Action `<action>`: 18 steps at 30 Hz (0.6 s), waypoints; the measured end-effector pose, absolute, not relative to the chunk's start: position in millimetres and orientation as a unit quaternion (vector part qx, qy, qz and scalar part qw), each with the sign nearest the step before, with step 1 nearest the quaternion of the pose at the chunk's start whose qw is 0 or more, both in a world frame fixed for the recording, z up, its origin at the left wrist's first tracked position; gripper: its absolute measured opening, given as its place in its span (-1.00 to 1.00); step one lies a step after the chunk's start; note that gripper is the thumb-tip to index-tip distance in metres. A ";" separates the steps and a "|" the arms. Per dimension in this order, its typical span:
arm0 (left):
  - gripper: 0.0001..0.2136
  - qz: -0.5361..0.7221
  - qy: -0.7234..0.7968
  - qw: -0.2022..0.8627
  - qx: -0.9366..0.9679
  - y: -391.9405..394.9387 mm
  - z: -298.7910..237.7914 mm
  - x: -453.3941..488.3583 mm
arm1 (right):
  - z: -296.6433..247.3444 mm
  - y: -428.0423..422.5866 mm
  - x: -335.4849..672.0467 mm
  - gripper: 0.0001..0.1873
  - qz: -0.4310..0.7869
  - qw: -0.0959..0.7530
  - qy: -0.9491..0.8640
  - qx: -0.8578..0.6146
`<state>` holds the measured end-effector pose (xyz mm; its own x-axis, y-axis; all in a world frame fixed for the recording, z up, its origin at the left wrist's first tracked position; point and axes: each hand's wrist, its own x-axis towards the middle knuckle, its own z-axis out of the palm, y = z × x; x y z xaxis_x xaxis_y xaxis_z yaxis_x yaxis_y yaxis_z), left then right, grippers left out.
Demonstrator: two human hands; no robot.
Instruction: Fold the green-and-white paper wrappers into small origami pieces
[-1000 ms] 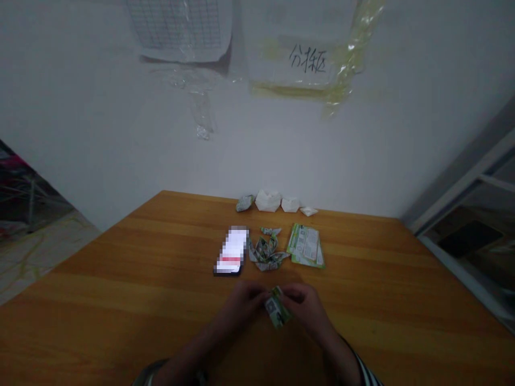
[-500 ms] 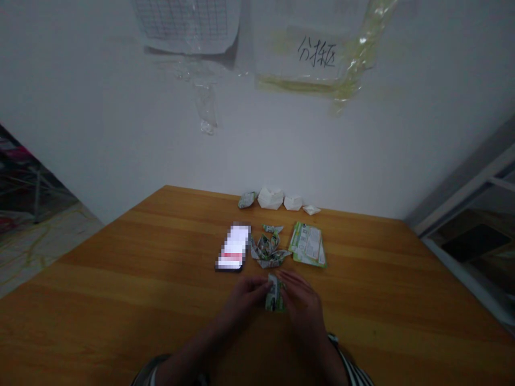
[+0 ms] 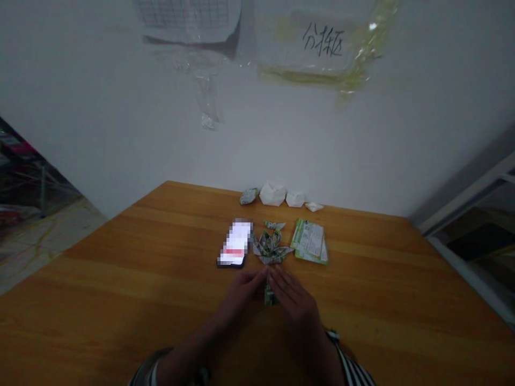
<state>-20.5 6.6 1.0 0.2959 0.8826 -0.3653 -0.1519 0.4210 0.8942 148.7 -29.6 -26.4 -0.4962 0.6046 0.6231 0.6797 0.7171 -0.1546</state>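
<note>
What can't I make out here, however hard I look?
All in the head view:
Small printed paper: partly hidden by the fingers of the right hand, so its full shape is unclear.
Phone: its screen is blurred into blocks, unreadable.
Green-and-white printed sheets: lettering too small to read.
Grid sheet on the wall: cut off by the top edge.

Small green paper (image 3: 270,296) partly behind right hand (image 3: 296,301), phone screen (image 3: 237,239) illegible
</note>
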 end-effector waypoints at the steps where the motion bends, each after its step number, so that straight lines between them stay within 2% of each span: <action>1: -0.57 0.369 0.462 0.699 0.401 6.8 1.1 -20.8 | -27.0 -30.1 147.1 -0.37 -0.059 0.333 -0.864 -0.373; 5: -0.58 0.380 0.466 0.682 0.415 8.1 -0.3 -21.9 | -27.8 -34.3 139.8 -0.37 -0.019 0.353 -0.854 -0.381; 8: -0.58 0.389 0.467 0.670 0.425 8.3 0.3 -22.3 | -22.4 -38.9 136.8 -0.45 0.093 0.402 -0.823 -0.390; 13: -0.59 0.417 0.444 0.614 0.502 5.0 6.4 -21.5 | -13.1 -38.3 140.8 -0.70 0.306 0.530 -0.577 -0.541; 18: -0.66 0.433 0.428 0.586 0.535 -0.6 12.9 -18.5 | -17.3 -27.3 143.0 -0.59 0.501 0.471 -0.502 -0.525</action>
